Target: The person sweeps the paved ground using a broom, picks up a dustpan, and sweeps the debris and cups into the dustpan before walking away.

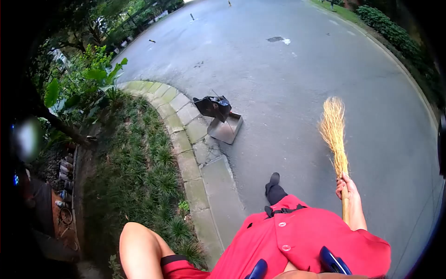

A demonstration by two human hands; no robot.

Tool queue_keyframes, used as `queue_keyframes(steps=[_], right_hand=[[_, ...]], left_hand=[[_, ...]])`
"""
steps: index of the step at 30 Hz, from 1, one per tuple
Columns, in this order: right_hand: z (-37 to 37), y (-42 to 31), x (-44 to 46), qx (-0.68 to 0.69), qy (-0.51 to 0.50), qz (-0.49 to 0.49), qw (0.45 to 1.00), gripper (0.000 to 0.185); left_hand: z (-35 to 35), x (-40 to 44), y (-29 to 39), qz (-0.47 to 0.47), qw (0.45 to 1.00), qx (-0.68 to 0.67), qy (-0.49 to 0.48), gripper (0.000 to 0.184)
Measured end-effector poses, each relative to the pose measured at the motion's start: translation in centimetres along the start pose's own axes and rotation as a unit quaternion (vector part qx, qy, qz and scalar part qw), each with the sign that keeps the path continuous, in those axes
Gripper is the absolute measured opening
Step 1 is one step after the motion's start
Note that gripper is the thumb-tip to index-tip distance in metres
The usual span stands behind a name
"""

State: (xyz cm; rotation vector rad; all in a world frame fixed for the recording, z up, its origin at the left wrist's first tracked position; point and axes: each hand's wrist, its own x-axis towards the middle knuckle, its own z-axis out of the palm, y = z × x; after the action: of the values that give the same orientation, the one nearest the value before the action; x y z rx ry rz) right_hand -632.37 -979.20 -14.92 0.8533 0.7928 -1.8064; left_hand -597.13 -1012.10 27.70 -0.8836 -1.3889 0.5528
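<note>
Pointing its straw bristles toward 12 o'clock, the broom [335, 135] stands out against the grey pavement [288, 93], at about 3 o'clock from the middle of the view. The right hand [347, 187] is wrapped around its pale handle [345, 207], fingers curled closed just below where the bristles are bound. The left hand is out of view, so I cannot tell its state; only a bent bare arm [141, 249] shows at 7 o'clock.

At 9 o'clock from the bristles, well apart from them, a metal dustpan [226, 130] sits on the pavement beside the curb stones [188, 165], a dark tilted part [213, 108] against its back; what that part holds is too small to tell. Toward 8 o'clock from the bristles is a dark shoe [273, 180], below it the red shirt [316, 232].

Farther out, a planted bed [148, 172] lies past the curb stones toward 9 o'clock, a worn patch [275, 39] marks the pavement at 11, and a hedge [390, 30] runs along the edge at 1.
</note>
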Motion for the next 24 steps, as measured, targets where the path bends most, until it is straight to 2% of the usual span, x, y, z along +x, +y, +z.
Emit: queue_keyframes(steps=[4,6,7,8,9,10,11,12,13,14,15,17,21,24], right_hand=[[5.9,-4.0,9.3,-0.017,0.025,0.001,1.0,0.035],[10.0,-5.1,11.2,-0.065,0.046,-0.044,0.996,0.034],[14.6,-3.5,7.9,-0.227,0.003,-0.152,0.962,0.032],[16.7,-3.8,8.4,-0.231,0.006,-0.16,0.96,0.029],[17.9,-3.9,9.8,-0.166,0.032,-0.126,0.978,0.028],[18.9,-4.5,10.8,-0.127,0.047,-0.108,0.985,0.026],[20.7,-4.5,11.7,-0.12,0.059,-0.099,0.986,0.025],[23.0,-4.4,12.9,-0.124,0.067,-0.09,0.986,0.025],[24.4,-4.8,13.6,-0.122,0.088,-0.086,0.985,0.025],[26.0,-5.1,14.6,-0.137,0.095,-0.075,0.983,0.025],[27.7,-5.5,15.2,-0.145,0.107,-0.066,0.981,0.026],[31.1,-5.9,17.4,-0.16,0.122,-0.045,0.979,0.026],[37.4,-6.2,22.5,-0.173,0.151,-0.017,0.973,0.027],[41.8,-6.0,26.1,-0.164,0.178,0.008,0.97,0.028]], left_hand=[[5.3,-7.6,-6.2,0.026,0.999,0.047,-0.005,0.038],[7.0,-11.0,-9.7,0.02,0.991,0.132,-0.002,0.038],[7.7,-12.9,-11.2,0.012,0.98,0.2,0.007,0.038],[8.4,-15.2,-12.5,-0.047,0.969,0.241,0.001,0.039],[10.1,-19.4,-12.8,-0.206,0.955,0.212,-0.018,0.036],[11.9,-23.6,-13.2,-0.38,0.904,0.193,-0.037,0.033],[13.8,-27.9,-13.5,-0.522,0.83,0.188,-0.061,0.03],[14.5,-34.6,-13.2,-0.558,0.787,0.199,-0.175,0.028],[15.6,-39.9,-12.4,-0.623,0.718,0.168,-0.26,0.024],[16.1,-46.0,-9.8,-0.685,0.654,0.124,-0.298,0.017],[16.4,-51.6,-6.8,-0.76,0.59,0.067,-0.266,0.014],[17.5,-62.3,-1.4,-0.898,0.396,0.004,-0.192,0.013],[22.0,-76.8,0.1,-0.931,0.246,-0.033,-0.266,0.017],[26.7,-85.8,-2.7,-0.896,0.2,0.0,-0.398,0.021]])
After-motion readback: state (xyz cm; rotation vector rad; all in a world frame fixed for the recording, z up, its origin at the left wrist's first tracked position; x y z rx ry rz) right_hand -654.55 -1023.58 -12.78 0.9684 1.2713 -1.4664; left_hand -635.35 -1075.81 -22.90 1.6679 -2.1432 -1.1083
